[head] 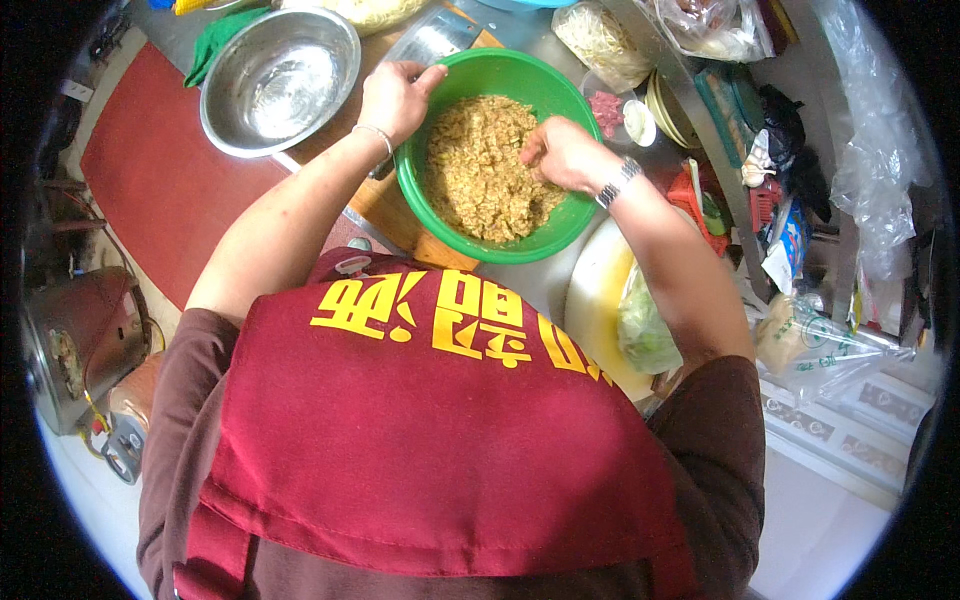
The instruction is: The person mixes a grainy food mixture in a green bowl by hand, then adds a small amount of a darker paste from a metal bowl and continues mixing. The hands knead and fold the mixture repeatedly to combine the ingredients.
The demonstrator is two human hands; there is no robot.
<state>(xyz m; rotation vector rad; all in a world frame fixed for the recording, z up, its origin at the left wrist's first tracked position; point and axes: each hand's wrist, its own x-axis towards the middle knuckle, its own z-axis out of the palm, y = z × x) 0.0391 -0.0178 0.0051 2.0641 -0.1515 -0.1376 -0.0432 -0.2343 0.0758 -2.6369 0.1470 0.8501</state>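
Note:
A green plastic basin (411,196) sits in front of me, partly over a wooden board (409,217). Inside it lies a brownish-yellow chopped filling (480,169). My left hand (395,99) grips the basin's far left rim, the thumb lying over the edge. On the right side of the basin, my right hand (564,154) is at the filling with its fingers curled downward. Those fingertips are partly hidden, so whether they hold any of the mixture cannot be made out.
Left of the basin stands a metal bowl (281,82), near a green cloth (217,45). A cleaver blade (431,37) lies behind the basin. To the right are bagged bean sprouts (600,45), pinkish meat (604,112) in a tub and a bag of green vegetables (646,326).

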